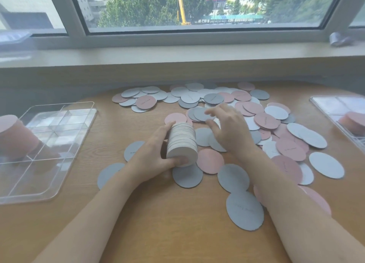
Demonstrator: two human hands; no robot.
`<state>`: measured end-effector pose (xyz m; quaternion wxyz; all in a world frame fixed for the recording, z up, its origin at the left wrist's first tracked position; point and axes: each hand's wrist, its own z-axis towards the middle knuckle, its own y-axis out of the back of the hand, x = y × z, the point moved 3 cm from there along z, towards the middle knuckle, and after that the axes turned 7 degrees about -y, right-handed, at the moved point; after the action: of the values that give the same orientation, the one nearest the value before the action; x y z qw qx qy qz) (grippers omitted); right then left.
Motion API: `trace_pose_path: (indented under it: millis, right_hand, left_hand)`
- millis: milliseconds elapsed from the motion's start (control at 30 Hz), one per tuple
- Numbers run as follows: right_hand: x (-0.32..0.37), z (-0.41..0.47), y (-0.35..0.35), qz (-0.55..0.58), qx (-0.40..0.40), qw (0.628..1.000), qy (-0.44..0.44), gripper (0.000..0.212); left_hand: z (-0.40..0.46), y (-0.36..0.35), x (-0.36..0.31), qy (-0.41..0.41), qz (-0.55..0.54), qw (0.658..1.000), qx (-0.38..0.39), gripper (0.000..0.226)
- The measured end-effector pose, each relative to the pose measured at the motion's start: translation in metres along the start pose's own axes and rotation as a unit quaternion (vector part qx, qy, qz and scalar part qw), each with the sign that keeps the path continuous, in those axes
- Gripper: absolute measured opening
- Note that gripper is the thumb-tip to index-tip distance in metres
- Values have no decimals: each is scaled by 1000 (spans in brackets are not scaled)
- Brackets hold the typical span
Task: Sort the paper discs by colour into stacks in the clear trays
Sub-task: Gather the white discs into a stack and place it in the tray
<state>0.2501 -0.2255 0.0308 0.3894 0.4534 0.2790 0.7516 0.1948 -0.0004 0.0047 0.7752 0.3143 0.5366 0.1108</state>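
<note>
Pink, grey-blue and pale paper discs point(243, 112) lie scattered over the wooden table point(158, 223). My left hand point(152, 154) grips a thick stack of discs point(182, 142), held on its side, thumb under the near face. My right hand point(227, 128) hovers just right of the stack with fingers spread and bent over a grey disc point(199, 113); whether it touches the disc I cannot tell. A clear tray point(65, 144) on the left holds a pink stack point(13, 136). Another clear tray point(325, 104) at the right edge holds a pink stack point(353, 122).
A window sill point(177, 55) and window run along the back of the table. Bare wood shows in front between my forearms. A blurred object point(339, 38) sits on the sill at the right.
</note>
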Motion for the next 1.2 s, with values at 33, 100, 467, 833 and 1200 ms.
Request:
trace_pose_path:
  millis: [33,100,467,833,1200]
  right_hand:
    - [-10,3,1,-48,-5,999,-26,21]
    - [-23,6,0,-104,18,992,-68,29]
    - [-19,6,5,-149,36,982,-112,27]
    - [-7,-5,22,59,-161,985,-29,18]
    - [27,-23,-10,263,129,952,-90,20]
  left_hand:
    - [0,0,0,0,1,1000,0,108]
    - [0,0,-1,-2,3,1000,2,108]
    - [-2,1,-3,-1,5,1000,3,108]
    - [-1,0,0,-2,-22,1000,11,107]
    - [0,-1,1,-1,-2,1000,11,115]
